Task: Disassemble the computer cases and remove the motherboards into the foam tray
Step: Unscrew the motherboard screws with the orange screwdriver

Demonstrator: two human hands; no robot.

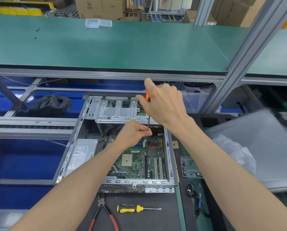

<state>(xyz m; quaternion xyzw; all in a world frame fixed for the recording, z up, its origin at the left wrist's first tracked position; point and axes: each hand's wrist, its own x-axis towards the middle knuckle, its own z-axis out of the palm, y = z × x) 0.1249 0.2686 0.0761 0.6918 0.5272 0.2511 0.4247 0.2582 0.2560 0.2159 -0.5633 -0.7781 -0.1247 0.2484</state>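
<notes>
My right hand (162,104) grips the orange screwdriver (148,114) upright; my left hand (134,133) pinches its shaft, tip straight down on the motherboard (139,160).

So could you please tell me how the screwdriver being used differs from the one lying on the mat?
The orange screwdriver stands nearly upright over the motherboard; the yellow screwdriver lies flat in front of the case. The orange one is held, the right hand gripping its handle and the left hand pinching its shaft; the yellow one is untouched. The orange one's shaft looks longer. Both have a slim metal shaft.
</notes>
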